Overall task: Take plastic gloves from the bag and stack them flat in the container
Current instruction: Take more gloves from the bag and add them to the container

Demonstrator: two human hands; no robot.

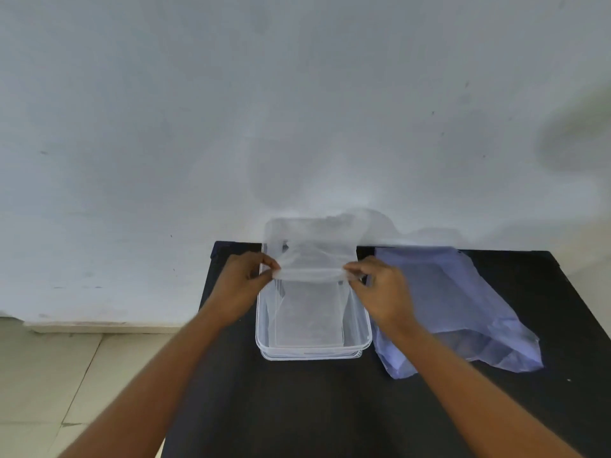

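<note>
A clear plastic glove (312, 249) hangs stretched above the clear rectangular container (313, 352) on the black table. My left hand (243, 285) pinches the glove's left edge and my right hand (380, 289) pinches its right edge, both just over the container's far half. Flat clear gloves (309, 319) lie in the container's bottom. The pale bluish plastic bag (456, 309) lies crumpled on the table right of the container, partly behind my right forearm.
The black table (297, 408) stands against a white wall (297, 110). Its left edge is close to the container, with tiled floor (49, 375) beyond. Bare tabletop lies in front of the container and at the far right.
</note>
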